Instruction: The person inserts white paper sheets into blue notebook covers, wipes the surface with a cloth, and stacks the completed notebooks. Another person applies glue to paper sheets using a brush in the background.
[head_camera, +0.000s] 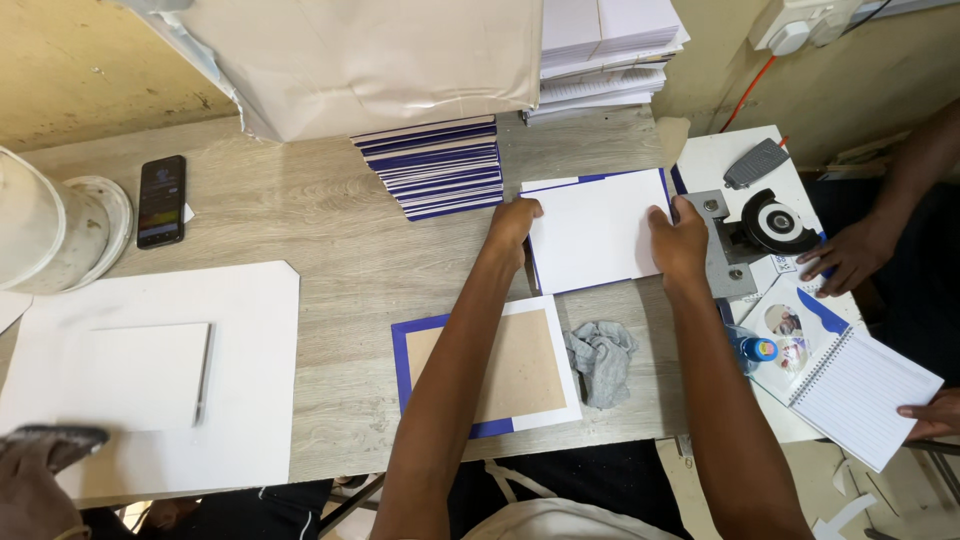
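Observation:
Both my hands rest on a white sheet (595, 230) that lies over a blue-edged cover on the wooden table. My left hand (513, 222) grips its left edge, close to a slanted stack of blue and white covers (435, 165). My right hand (678, 238) holds its right edge, beside a grey metal punching device (722, 245). Nearer to me lies a blue-bordered cover with a brown board and a white sheet on it (500, 368), and a crumpled grey rag (602, 360).
A black phone (161, 200) and a white round container (40, 225) sit at the left, above large white sheets (150, 370). Paper stacks (605, 50) stand at the back. Another person's hands (850, 255) work at the right near an open spiral notebook (855, 390). A third hand (35, 480) shows at bottom left.

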